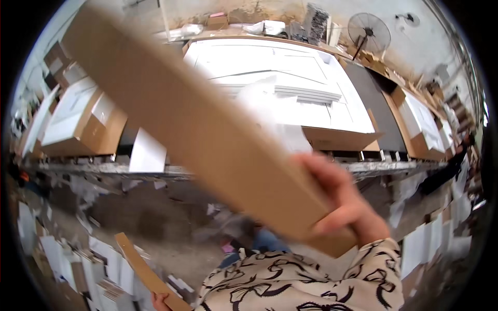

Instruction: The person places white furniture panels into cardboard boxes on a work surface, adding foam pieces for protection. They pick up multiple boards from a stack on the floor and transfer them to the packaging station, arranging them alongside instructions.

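My right hand is closed on the near end of a long, flat cardboard strip. This strip slants up to the far left across the view, its far end blurred by motion. Low at the left, my left hand grips the near end of a second, narrower cardboard strip; most of that hand is cut off by the lower edge. Behind the raised strip lies an open cardboard carton of white panels, with crumpled white wrapping on top. The raised strip hides part of the carton.
The carton rests on a conveyor line with a metal front rail. Other cartons stand along it, left and right. White panels stand stacked at lower left. Behind are a large fan and a person at right.
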Demonstrator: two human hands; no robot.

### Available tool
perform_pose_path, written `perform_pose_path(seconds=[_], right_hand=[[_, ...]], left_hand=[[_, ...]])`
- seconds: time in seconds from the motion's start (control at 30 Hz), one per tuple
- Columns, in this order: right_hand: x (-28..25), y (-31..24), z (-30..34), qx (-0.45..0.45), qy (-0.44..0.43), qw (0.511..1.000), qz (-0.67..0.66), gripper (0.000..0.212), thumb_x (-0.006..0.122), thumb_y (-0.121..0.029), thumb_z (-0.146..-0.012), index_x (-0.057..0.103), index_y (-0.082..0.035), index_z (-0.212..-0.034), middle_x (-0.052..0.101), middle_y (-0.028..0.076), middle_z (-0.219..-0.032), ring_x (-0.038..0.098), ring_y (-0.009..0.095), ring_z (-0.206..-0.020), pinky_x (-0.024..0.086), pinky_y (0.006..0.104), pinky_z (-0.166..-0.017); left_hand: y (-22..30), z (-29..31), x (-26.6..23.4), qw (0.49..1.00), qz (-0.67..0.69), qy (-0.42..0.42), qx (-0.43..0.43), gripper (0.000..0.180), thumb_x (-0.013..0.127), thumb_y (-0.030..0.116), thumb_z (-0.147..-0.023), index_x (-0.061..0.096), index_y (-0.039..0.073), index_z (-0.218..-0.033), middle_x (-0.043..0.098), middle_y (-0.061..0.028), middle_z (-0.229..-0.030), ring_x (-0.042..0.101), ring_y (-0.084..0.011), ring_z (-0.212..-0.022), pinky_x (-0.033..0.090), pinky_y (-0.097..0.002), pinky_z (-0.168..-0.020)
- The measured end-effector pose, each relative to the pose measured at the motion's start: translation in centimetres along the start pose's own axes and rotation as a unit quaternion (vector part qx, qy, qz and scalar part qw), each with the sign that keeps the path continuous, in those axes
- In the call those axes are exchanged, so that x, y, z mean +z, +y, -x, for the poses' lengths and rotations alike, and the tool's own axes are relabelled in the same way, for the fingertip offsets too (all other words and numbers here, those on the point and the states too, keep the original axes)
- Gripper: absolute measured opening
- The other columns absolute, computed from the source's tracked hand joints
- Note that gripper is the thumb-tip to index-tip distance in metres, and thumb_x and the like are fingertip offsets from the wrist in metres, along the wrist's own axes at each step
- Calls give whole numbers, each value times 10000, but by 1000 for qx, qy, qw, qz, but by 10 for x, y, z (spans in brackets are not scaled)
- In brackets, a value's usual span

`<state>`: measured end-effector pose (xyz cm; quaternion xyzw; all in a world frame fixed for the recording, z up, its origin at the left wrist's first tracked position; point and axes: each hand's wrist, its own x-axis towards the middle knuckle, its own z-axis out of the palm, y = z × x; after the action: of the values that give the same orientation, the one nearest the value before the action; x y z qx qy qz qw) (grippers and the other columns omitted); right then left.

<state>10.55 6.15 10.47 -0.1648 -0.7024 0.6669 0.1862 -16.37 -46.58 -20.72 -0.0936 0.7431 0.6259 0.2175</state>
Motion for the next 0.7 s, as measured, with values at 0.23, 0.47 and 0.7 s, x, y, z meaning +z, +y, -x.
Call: perform_pose_path(seconds=[0.23, 0.47, 0.7], right_hand=[[-127, -76, 37, -170, 374, 910, 63, 715, 599, -225, -615, 453, -1, -1279, 579, 110, -1101, 577, 190, -924, 460, 287, -809], [-339, 1, -4, 31, 392, 917, 75, 462, 593, -109, -670, 606, -46, -1128, 620, 42, -858, 572, 116, -697, 453, 229, -632], [-416, 66, -67, 195, 340, 918, -60, 237, 658, -221, -666, 615, -39, -811, 594, 75, -741, 568, 175, -593, 463, 284, -522]], left_hand=[[117, 23, 61, 989, 54, 27, 134, 671, 562, 120, -586, 453, -34, -1229, 558, -125, -1023, 561, -235, -855, 457, -290, -763], [201, 101, 199, 946, 141, -9, 290, 689, 560, 177, -579, 426, -17, -1226, 559, -138, -974, 577, -240, -798, 490, -317, -677], [241, 160, 345, 930, 230, -145, 247, 669, 577, 157, -508, 448, -9, -1143, 554, -132, -980, 571, -246, -834, 480, -307, -733]])
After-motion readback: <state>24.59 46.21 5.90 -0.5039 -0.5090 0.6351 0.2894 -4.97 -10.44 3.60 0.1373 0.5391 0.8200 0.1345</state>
